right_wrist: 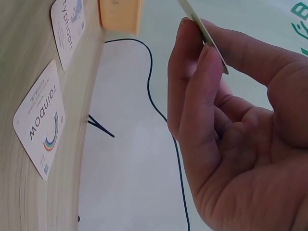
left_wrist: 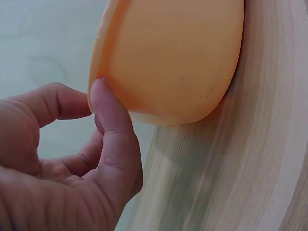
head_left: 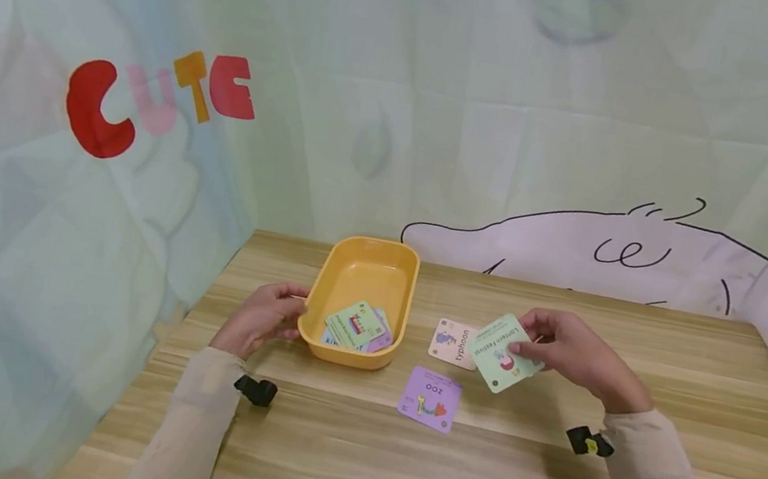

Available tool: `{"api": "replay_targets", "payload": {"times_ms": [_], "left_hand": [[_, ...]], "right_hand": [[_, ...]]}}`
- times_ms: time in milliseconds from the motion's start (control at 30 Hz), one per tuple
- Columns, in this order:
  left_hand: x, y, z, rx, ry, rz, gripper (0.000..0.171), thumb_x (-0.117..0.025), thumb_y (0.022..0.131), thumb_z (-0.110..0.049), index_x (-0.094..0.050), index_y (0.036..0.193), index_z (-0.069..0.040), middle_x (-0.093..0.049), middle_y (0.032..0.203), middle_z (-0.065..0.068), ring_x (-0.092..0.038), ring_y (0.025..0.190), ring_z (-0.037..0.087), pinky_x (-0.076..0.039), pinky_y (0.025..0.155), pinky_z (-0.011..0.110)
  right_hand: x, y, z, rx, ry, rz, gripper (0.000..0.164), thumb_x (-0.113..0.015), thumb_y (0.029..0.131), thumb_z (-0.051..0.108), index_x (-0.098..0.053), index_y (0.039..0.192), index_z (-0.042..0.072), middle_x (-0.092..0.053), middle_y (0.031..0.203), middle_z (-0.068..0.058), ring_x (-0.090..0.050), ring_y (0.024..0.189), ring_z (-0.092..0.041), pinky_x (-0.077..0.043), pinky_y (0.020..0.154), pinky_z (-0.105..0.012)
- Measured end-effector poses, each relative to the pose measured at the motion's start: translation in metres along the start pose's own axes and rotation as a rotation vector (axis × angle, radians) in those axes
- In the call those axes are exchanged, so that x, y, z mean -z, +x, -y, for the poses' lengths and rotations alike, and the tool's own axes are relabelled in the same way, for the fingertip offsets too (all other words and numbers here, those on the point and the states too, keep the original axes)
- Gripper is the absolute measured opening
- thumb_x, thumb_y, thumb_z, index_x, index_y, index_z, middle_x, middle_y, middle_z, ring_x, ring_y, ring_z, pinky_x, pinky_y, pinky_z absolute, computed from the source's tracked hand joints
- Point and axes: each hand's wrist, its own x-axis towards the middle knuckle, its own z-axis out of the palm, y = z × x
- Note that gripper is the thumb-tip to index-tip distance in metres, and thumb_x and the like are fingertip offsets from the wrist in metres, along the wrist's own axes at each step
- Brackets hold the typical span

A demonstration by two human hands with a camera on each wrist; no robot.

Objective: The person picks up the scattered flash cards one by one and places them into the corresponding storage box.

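Note:
My left hand [head_left: 261, 315] pinches the left rim of a yellow plastic tray [head_left: 373, 248], thumb on the rim in the left wrist view. Lying in the tray's near end are a green picture card [head_left: 356, 325], a purple card and a bluish card, overlapping. Between thumb and fingers, my right hand [head_left: 575, 355] holds a green "Lantern Festival" card [head_left: 502, 355] above the table. That card partly covers a pale "typhoon" card [head_left: 449, 342] in the head view. Nearer me lies a purple "zoo" card [head_left: 430, 400]. A white "rainbow" card [right_wrist: 42, 120] shows in the right wrist view.
The wooden table [head_left: 350, 466] ends at a printed fabric backdrop [head_left: 391, 92] behind and a fabric side [head_left: 56, 240] on the left. Black wrist bands [head_left: 255, 391] sit on both wrists. The loose cards lie to the right of the tray.

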Motion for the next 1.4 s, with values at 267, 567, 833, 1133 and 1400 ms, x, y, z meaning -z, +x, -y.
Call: {"api": "replay_targets", "payload": {"times_ms": [267,567,833,1133,1400], "left_hand": [[0.0,-0.002,-0.001,-0.011,-0.004,0.012,0.044,-0.06,0.099,-0.01,-0.052,0.141,-0.002,-0.057,0.131,0.019,-0.064,0.088,0.02,-0.06,0.071,0.027],[-0.001,0.0,0.001,-0.018,-0.008,0.003,0.043,-0.06,0.096,-0.008,-0.055,0.139,-0.003,-0.061,0.118,0.014,-0.063,0.087,0.018,-0.059,0.066,0.025],[0.001,0.0,0.001,-0.027,-0.02,0.012,0.044,-0.059,0.097,-0.008,-0.053,0.14,-0.002,-0.061,0.117,0.014,-0.063,0.086,0.017,-0.059,0.066,0.025],[0.0,-0.001,0.0,-0.023,-0.016,0.013,0.044,-0.059,0.097,-0.008,-0.053,0.141,-0.002,-0.061,0.119,0.015,-0.063,0.086,0.018,-0.059,0.066,0.025],[0.0,-0.001,0.0,-0.015,-0.006,0.002,0.043,-0.058,0.097,-0.008,-0.054,0.14,-0.003,-0.061,0.122,0.016,-0.062,0.087,0.018,-0.059,0.067,0.025]], "right_hand": [[-0.005,0.006,0.0,0.006,0.019,-0.006,0.023,-0.074,0.093,0.013,-0.064,0.11,0.0,-0.065,0.095,-0.012,-0.065,0.081,-0.022,-0.059,0.066,-0.035],[-0.011,0.009,0.005,0.034,0.038,-0.009,0.022,-0.072,0.095,0.013,-0.063,0.11,-0.001,-0.066,0.095,-0.012,-0.064,0.08,-0.02,-0.055,0.06,-0.029],[-0.017,0.013,0.007,0.029,0.024,-0.013,0.023,-0.073,0.094,0.016,-0.063,0.109,0.001,-0.066,0.094,-0.011,-0.062,0.079,-0.021,-0.053,0.06,-0.028],[-0.02,0.017,0.009,0.038,0.049,-0.01,0.022,-0.072,0.094,0.013,-0.063,0.109,-0.001,-0.067,0.094,-0.011,-0.064,0.08,-0.02,-0.055,0.063,-0.029],[-0.022,0.022,0.013,0.043,0.058,-0.023,0.023,-0.072,0.094,0.012,-0.064,0.111,-0.001,-0.068,0.095,-0.012,-0.065,0.081,-0.02,-0.057,0.067,-0.031]]}}
